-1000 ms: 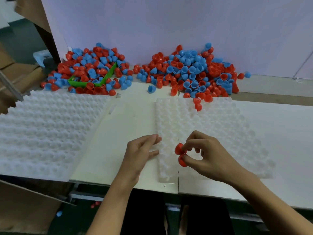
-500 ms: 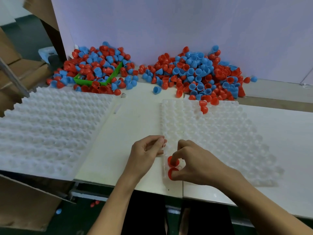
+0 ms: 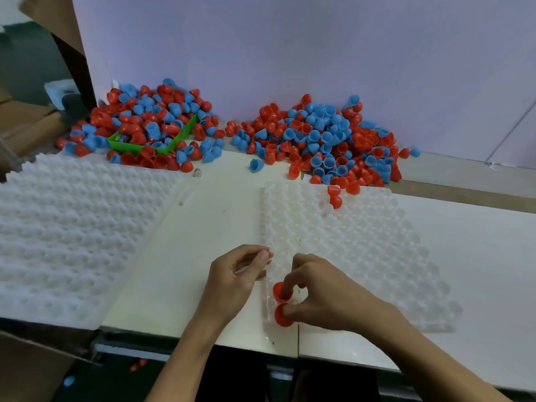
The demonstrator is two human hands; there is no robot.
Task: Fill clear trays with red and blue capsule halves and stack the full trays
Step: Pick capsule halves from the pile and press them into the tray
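A clear dimpled tray (image 3: 362,250) lies on the white table in front of me. My right hand (image 3: 327,294) pinches two red capsule halves (image 3: 282,303) at the tray's near left corner, one under a fingertip and one against the thumb. My left hand (image 3: 235,281) rests at the tray's left edge, its fingers curled with the tips touching the rim. Two more red halves (image 3: 335,197) lie at the tray's far edge. A big heap of red and blue halves (image 3: 322,137) sits behind the tray.
A stack of clear dimpled trays (image 3: 75,233) lies at the left. Behind it a second heap of capsule halves (image 3: 150,123) spills over a green bin (image 3: 179,134). A lone blue half (image 3: 256,164) lies between the heaps. A pale wall closes the back.
My right hand has carried the two red halves down and toward me, from above the tray's left part to its near left corner. The left hand has stayed at the tray's edge.
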